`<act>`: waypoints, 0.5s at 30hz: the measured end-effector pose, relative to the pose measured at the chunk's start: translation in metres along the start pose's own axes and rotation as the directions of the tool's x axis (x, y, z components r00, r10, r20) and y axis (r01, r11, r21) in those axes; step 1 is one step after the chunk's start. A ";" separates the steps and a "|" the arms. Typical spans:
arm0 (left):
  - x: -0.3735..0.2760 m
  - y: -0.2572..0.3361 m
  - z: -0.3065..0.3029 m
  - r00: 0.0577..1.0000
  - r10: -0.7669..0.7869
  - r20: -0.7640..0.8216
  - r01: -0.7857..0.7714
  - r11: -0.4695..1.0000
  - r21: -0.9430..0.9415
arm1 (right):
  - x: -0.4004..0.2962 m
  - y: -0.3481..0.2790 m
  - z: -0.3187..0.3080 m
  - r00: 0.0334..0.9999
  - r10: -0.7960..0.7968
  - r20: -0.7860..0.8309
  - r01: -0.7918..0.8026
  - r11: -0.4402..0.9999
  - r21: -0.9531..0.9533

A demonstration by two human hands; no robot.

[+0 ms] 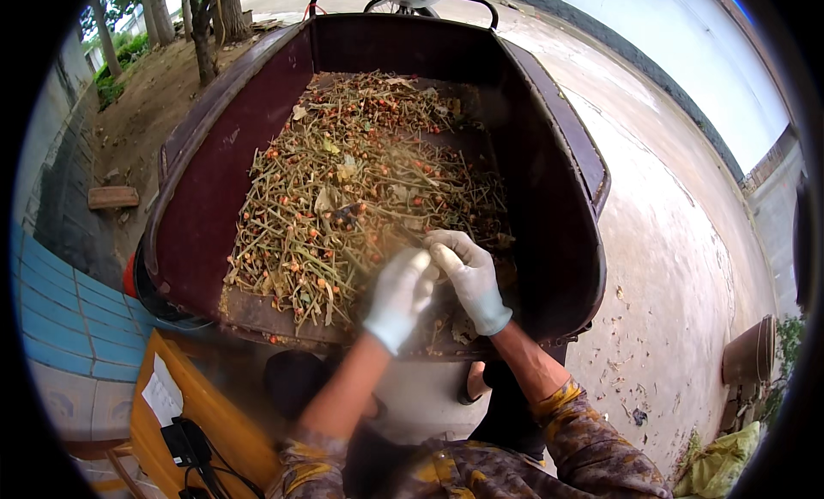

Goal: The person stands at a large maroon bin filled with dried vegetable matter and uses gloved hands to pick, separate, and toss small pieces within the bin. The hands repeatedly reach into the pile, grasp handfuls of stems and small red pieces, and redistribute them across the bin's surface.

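Both hands wear whitish gloves with pale blue cuffs and meet over the near part of a dark red metal cart bed (212, 171). My left hand (402, 290) has its fingers curled close to the fingertips of my right hand (462, 267). The right thumb and forefinger are pinched together on something small, perhaps a thin stem; blur hides what it is. Below and beyond the hands lies a heap of cut stems (296, 222) with small orange-red fruits and dry leaves among them.
The bed's raised walls stand on both sides. At the lower left is a wooden table (212, 422) with paper (162, 393) and a black adapter (187, 442) with cables. A brick (113, 197) lies at left; a bucket (749, 351) and a yellowish sack (721, 460) are at right.
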State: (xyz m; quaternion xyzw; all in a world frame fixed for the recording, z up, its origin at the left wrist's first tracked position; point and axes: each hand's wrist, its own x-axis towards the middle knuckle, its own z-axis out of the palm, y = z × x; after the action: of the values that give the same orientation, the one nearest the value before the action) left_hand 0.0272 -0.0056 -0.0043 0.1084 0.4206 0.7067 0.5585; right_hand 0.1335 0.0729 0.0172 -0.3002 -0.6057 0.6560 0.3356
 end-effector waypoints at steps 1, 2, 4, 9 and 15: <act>0.001 0.000 -0.001 0.999 0.035 -0.040 -0.032 0.997 0.066 | 0.000 -0.001 0.002 0.996 -0.075 -0.038 0.074 0.997 -0.038; 0.002 0.000 -0.001 0.994 0.072 -0.077 -0.062 0.989 0.133 | 0.000 -0.003 0.005 0.986 -0.151 -0.072 0.145 0.986 -0.079; 0.004 0.003 0.001 0.982 0.156 -0.107 -0.122 0.955 0.269 | -0.004 -0.007 0.004 0.973 -0.217 -0.073 0.199 0.959 -0.201; 0.000 0.001 0.006 0.984 0.139 -0.108 -0.102 0.949 0.299 | -0.002 -0.005 -0.001 0.986 -0.113 -0.123 0.092 0.982 -0.163; 0.004 -0.005 0.002 0.986 0.115 -0.122 -0.087 0.973 0.214 | -0.001 -0.007 -0.002 0.996 0.080 -0.038 -0.079 0.996 0.041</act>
State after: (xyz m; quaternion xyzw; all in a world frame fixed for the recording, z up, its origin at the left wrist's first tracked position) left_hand 0.0301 -0.0013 -0.0076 0.1401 0.5226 0.6919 0.4780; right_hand 0.1360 0.0734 0.0235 -0.3302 -0.5736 0.6746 0.3269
